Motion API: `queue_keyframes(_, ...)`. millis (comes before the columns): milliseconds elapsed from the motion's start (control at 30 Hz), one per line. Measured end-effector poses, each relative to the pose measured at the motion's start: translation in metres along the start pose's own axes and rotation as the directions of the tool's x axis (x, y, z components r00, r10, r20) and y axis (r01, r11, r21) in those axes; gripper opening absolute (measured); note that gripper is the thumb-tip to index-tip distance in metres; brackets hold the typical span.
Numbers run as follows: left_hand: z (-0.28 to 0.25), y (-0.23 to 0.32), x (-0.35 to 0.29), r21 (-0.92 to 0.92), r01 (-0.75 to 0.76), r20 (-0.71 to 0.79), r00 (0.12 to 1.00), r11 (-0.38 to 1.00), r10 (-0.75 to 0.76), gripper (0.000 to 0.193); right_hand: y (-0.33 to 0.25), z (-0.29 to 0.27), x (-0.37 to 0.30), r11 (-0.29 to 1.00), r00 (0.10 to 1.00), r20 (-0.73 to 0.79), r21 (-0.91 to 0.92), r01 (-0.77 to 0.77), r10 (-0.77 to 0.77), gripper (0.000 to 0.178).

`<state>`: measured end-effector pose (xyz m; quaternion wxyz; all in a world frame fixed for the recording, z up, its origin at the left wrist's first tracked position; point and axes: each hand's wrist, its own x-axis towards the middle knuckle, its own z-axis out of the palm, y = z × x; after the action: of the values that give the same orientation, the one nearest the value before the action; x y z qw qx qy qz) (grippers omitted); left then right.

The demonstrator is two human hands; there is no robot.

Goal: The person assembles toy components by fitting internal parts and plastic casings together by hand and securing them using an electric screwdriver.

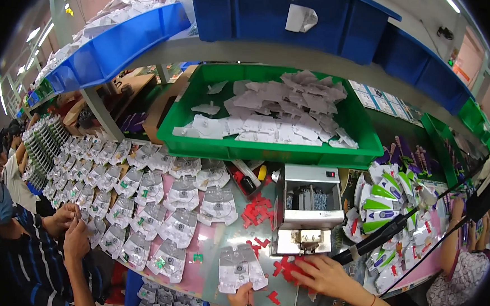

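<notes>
My left hand (241, 302) grips the near edge of a whitish plastic housing (240, 269), which lies tilted over the front of the table. My right hand (327, 280) reaches over a small heap of red plastic pieces (284, 267), its fingers stretched out and touching them; whether one is pinched underneath is hidden. Just beyond the right hand stands a metal box-shaped screw feeder (310, 217) with many small screws inside. More red plastic pieces (257, 211) are scattered left of the feeder.
Rows of similar housings (178, 227) cover the table's left side. A green tray (273, 152) of white parts stands behind; blue bins (287, 21) sit on the shelf above. White-and-green shells (385, 201) pile up on the right. A co-worker (37, 252) works at left, another person (459, 278) at right.
</notes>
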<state>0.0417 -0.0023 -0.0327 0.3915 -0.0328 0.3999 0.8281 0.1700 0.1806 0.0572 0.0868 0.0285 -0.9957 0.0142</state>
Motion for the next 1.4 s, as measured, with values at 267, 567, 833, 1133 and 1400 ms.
queue_keyframes(267, -0.073, 0.006, 0.047, 0.815, -0.579, 0.542, 0.748, -0.021, 0.383, 0.023, 0.052, -0.095, 0.031, 0.989, 0.951, -0.299, -0.097, -0.110, 0.076, 0.023)
queue_keyframes(567, -0.080, 0.203, 0.068, 0.561, -0.605, 0.761, 0.645, -0.566, 0.065, 0.023, 0.148, -0.127, 0.148, 0.992, 0.958, -0.260, 0.055, -0.111, 0.122, 0.020)
queue_keyframes(833, -0.053, 0.318, 0.066, 0.142, -0.536, 0.769, 0.589, -0.832, -0.248, 0.023, 0.201, -0.081, 0.243, 0.976, 0.961, 0.231, 0.117, -0.182, 0.152, 0.017)
queue_keyframes(1133, -0.013, 0.231, 0.113, -0.118, -0.804, 0.669, 0.369, -0.582, -0.645, 0.022, 0.220, -0.045, 0.243, 0.953, 0.951, 0.240, 0.274, 0.129, -0.198, 0.026)
queue_keyframes(1400, 0.026, 0.232, 0.122, 0.374, -0.851, 0.739, 0.514, -0.370, -0.435, 0.012, 0.233, -0.023, 0.249, 0.895, 0.882, 0.170, -0.009, 0.447, -0.439, 0.032)
